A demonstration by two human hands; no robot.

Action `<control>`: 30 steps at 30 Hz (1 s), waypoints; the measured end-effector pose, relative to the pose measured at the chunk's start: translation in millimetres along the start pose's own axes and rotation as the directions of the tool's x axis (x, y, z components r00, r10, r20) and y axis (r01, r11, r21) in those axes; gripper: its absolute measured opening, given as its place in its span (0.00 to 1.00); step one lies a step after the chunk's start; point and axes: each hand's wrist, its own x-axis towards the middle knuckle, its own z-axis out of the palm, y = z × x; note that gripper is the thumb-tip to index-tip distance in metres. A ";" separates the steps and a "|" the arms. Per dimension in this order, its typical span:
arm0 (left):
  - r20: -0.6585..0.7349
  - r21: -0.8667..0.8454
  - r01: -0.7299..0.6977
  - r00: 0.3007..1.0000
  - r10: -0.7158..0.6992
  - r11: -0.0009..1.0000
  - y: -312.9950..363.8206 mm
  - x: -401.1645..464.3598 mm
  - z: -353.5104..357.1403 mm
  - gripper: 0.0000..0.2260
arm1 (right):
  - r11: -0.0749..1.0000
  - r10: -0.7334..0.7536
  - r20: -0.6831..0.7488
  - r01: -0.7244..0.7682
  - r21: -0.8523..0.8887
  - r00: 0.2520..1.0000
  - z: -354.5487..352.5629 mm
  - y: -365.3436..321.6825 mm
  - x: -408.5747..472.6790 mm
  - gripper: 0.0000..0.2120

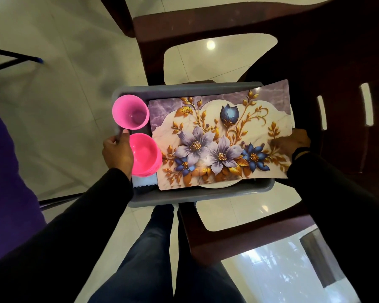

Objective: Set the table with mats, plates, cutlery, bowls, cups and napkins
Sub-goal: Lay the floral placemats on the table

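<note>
Carrying a loaded grey tub toward the table, by the look of it, a hand at each short end; nothing laid out yet.

At the tub's left end: left hand curled round the rim there, thumb up on the edge, fingers wrapped under and out of sight. Just inside that end, a pink cup at the far left corner and a stack of pink bowls near the left corner below it, touching the hand. A pale napkin peeking out under the bowls.

Across the middle and right: a floral mat lying on top, its right edge overhanging the tub's right end. A white plate showing only as a sliver beneath the mat at the near edge. No cutlery in view; perhaps hidden beneath.

At the right end: right hand pressed over the mat's edge, fingers bent down on it; whether also gripping the rim beneath, cannot tell.

Best kept level, both ends lifted evenly, the loose mat pinned down, steering clear of the brown chair beneath.
</note>
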 end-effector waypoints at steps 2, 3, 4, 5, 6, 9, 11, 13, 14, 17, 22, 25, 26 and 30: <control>-0.013 0.035 -0.009 1.000 0.009 0.999 2.1 -6.7 -0.3 0.28 | 1.000 -0.004 0.001 0.004 0.006 1.000 -2.6 -0.4 -1.7 0.19; -0.017 0.048 -0.012 1.000 0.013 0.999 3.6 -10.3 -1.1 0.31 | 1.000 -0.007 -0.001 0.007 0.012 1.000 -4.0 -1.2 -3.6 0.18; -0.018 0.058 -0.017 1.000 0.018 0.998 4.6 -13.6 -1.7 0.34 | 1.000 -0.009 -0.002 0.010 0.019 1.000 -4.8 -0.8 -4.4 0.17; -0.015 0.070 -0.027 0.999 0.028 0.997 5.1 -17.3 -2.0 0.35 | 1.000 -0.005 0.003 0.005 0.022 1.000 -6.2 -1.1 -6.4 0.17; -0.018 0.084 -0.039 0.999 0.041 0.996 5.9 -21.6 -2.5 0.33 | 1.000 -0.006 0.007 0.005 0.031 1.000 -7.3 -0.1 -6.2 0.17; -0.035 0.135 -0.065 0.997 0.070 0.989 4.9 -34.7 -4.4 0.30 | 0.999 -0.007 0.029 0.006 0.042 1.000 -15.4 1.0 -8.7 0.19; -0.021 0.133 -0.102 0.994 0.106 0.986 3.8 -45.2 -7.4 0.31 | 0.998 -0.027 0.047 0.024 0.058 0.999 -23.3 -0.7 -16.1 0.19; 0.003 0.140 -0.137 0.990 0.138 0.981 3.6 -56.1 -10.5 0.32 | 0.995 -0.057 0.056 0.052 0.085 0.997 -31.3 -3.5 -25.0 0.20; 0.017 0.144 -0.151 0.988 0.150 0.978 3.1 -60.8 -12.1 0.32 | 0.992 -0.077 0.064 0.070 0.101 0.995 -35.0 -3.6 -27.7 0.20; 0.050 0.136 -0.176 0.984 0.171 0.975 2.9 -72.8 -15.3 0.31 | 0.987 -0.129 0.095 0.118 0.109 0.987 -47.9 -3.3 -33.5 0.19; 0.046 0.109 -0.163 0.986 0.158 0.981 6.5 -79.1 -22.6 0.30 | 0.975 -0.211 0.128 0.198 0.104 0.969 -72.6 -6.4 -48.3 0.16; 0.020 0.113 -0.176 0.984 0.174 0.978 10.6 -78.5 -26.5 0.30 | 0.960 -0.272 0.132 0.260 0.099 0.953 -83.2 -10.6 -62.0 0.15; 0.011 0.116 -0.190 0.982 0.190 0.975 12.0 -79.4 -27.5 0.30 | 0.956 -0.287 0.134 0.275 0.103 0.949 -86.4 -12.1 -66.7 0.15; 0.011 0.130 -0.280 0.960 0.281 0.951 20.0 -93.6 -26.9 0.26 | 0.934 -0.347 0.138 0.329 0.137 0.928 -96.2 -19.1 -87.7 0.14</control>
